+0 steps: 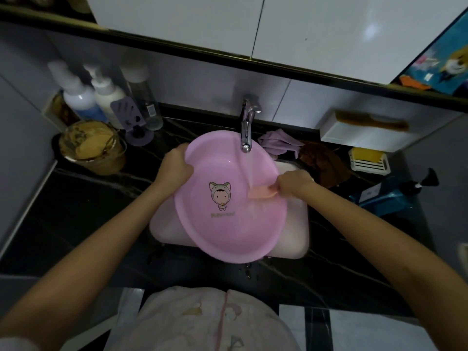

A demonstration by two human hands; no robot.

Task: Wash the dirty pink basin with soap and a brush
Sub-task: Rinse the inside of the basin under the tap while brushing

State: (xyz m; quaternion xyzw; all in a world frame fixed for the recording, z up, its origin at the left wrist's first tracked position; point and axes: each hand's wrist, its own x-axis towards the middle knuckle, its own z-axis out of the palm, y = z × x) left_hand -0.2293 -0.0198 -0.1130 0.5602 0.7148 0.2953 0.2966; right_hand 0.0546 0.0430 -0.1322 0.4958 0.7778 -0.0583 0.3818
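Pink basin is held tilted over the white sink, under the faucet. Whether its near rim rests on the sink edge cannot be told. The tap is on, and the stream lands on the inner wall right of centre and sheets downward.

Left hand grips the far-left rim, fingers curled over the edge. Right hand pinches a peach-coloured brush against the inner right wall, in the water's path. Bristles are not resolvable.

Progress (judgement): mid-wash, scrubbing under running water. No suds are visible. The inner surface shows no obvious grime, and the cartoon print reads clearly. A yellow soap bar sits in its dish on the counter, well apart from the basin, so whether soap has been applied is undetermined.

Probably outstanding: the left inner wall, the underside (hidden), a final rinse, and turning the tap off.
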